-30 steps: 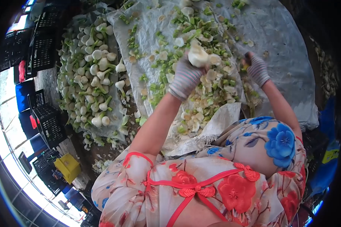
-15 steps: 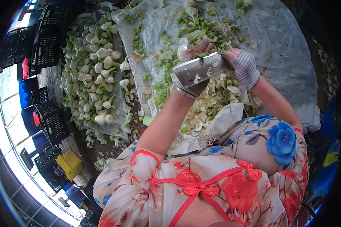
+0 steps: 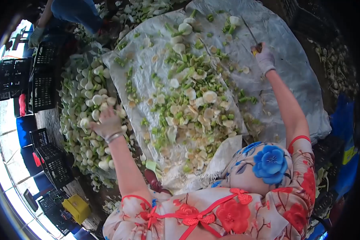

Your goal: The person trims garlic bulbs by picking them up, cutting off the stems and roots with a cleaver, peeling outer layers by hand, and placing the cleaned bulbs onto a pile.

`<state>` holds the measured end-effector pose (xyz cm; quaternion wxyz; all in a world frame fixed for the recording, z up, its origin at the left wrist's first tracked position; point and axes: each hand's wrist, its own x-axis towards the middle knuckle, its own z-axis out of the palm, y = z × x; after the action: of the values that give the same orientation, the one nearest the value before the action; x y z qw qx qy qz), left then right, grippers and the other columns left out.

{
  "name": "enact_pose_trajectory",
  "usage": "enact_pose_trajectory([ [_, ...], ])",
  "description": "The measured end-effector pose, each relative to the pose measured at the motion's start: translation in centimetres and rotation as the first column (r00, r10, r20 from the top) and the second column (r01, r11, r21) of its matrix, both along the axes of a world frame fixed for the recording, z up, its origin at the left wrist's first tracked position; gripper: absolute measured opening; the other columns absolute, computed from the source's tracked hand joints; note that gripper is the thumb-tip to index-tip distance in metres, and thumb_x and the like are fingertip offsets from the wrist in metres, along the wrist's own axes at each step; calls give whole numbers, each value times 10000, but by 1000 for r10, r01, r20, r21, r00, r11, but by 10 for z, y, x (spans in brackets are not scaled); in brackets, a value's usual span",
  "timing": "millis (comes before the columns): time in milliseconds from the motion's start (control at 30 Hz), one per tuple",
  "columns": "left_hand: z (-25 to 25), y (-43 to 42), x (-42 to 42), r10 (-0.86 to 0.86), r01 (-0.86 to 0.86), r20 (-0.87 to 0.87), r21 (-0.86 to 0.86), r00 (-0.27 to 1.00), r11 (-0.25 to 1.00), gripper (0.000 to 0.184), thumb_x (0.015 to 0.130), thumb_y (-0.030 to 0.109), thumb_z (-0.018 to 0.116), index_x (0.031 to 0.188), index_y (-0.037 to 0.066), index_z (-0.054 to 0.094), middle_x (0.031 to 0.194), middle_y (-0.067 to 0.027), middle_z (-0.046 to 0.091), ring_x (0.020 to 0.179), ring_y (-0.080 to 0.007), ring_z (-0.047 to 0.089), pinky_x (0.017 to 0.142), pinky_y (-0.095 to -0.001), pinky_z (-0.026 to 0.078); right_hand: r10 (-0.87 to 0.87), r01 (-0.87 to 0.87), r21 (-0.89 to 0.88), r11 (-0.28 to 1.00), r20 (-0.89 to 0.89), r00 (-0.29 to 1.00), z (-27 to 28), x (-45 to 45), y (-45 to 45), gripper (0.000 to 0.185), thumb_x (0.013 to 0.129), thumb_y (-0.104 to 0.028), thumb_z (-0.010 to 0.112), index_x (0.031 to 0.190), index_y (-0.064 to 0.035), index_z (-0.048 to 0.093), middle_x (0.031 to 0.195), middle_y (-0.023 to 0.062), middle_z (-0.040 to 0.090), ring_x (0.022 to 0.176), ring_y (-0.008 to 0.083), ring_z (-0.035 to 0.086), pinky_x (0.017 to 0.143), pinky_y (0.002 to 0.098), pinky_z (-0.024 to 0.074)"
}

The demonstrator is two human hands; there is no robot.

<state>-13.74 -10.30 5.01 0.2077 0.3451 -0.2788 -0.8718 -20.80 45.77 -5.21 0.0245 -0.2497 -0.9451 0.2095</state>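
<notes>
My left hand [image 3: 107, 123], in a thin glove, lies over the heap of white garlic bulbs [image 3: 93, 100] with green stems on the left. Its fingers are spread among the bulbs, and nothing shows gripped in them. At the upper right, my gloved right hand [image 3: 265, 59] is closed round the handle of a knife [image 3: 250, 31]. The blade points up and away, seen nearly edge-on above the sheet. Between my hands lies a pile of cut green stems and pale round trimmings [image 3: 200, 104]. A few bulbs [image 3: 185, 29] sit at its far end.
A whitish plastic sheet [image 3: 292, 92] covers the ground in front of me. Black crates [image 3: 44, 92] and a yellow container [image 3: 77, 209] stand along the left. At the far left, a co-worker's blue-clad leg [image 3: 78, 14] and gloved hand [image 3: 36, 37] show.
My left hand has left the knife's side and reached left onto the garlic heap. My right hand has carried the knife up and right. A co-worker has come into view.
</notes>
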Motion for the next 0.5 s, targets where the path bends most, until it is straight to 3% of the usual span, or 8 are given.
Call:
enact_pose_trajectory([
  [67,-15,15,6,-12,1,191,55,982,998,770,833,522,371,1398,101,60,1407,-166,196,1278,-331,258,1038,-556,148,-30,26,-40,999,-82,996,-2,-40,1,421,760,-422,574,1056,-129,510,972,141,610,903,353,568,752,413,446],
  [133,-39,28,15,-97,79,274,77,957,994,659,859,490,359,1366,101,198,1374,-117,280,1243,-272,317,1004,-522,237,5,-7,-14,1000,-193,981,-11,-83,2,409,758,-382,587,1071,-129,508,1022,150,591,930,352,558,776,407,447],
  [167,-54,34,21,-187,171,276,81,943,982,614,861,446,400,1341,96,245,1321,-118,343,1196,-275,361,975,-520,276,15,-20,-24,999,-188,982,-27,-110,7,409,758,-382,587,1071,-129,508,1022,150,591,930,352,558,776,407,447],
  [233,-70,48,31,-357,351,277,71,892,934,537,852,372,474,1287,89,335,1267,-147,411,1154,-304,408,939,-523,335,145,-133,59,989,-361,921,-72,-163,29,403,742,-325,612,1079,-130,509,1066,157,568,955,351,548,806,402,442],
  [267,-74,55,33,-439,441,275,58,856,896,507,840,342,506,1259,86,379,1265,-175,416,1158,-330,410,932,-527,354,161,-155,44,987,-355,921,-89,-186,36,403,742,-325,612,1079,-130,509,1066,157,568,955,351,548,806,402,442],
  [333,-74,65,37,-496,505,262,35,828,862,501,826,322,541,1243,82,400,1225,-168,455,1118,-321,450,906,-500,388,133,-142,-57,988,-134,982,-114,-215,45,424,719,-265,633,1096,-120,504,1084,163,554,968,349,542,826,398,436],
  [433,-81,75,44,-614,627,238,24,753,779,514,807,299,590,1232,71,414,1170,-159,506,1054,-296,509,861,-448,440,146,-138,67,988,-132,981,-97,-196,25,441,706,-221,639,1110,-112,498,1057,146,574,952,347,551,817,390,439],
  [500,-78,84,42,-698,714,225,16,680,700,532,812,254,588,1252,30,390,1173,-157,508,1031,-255,533,858,-397,449,119,-120,4,993,-134,984,-78,-175,14,445,704,-219,646,1107,-101,499,1031,140,584,941,345,557,814,385,441],
])
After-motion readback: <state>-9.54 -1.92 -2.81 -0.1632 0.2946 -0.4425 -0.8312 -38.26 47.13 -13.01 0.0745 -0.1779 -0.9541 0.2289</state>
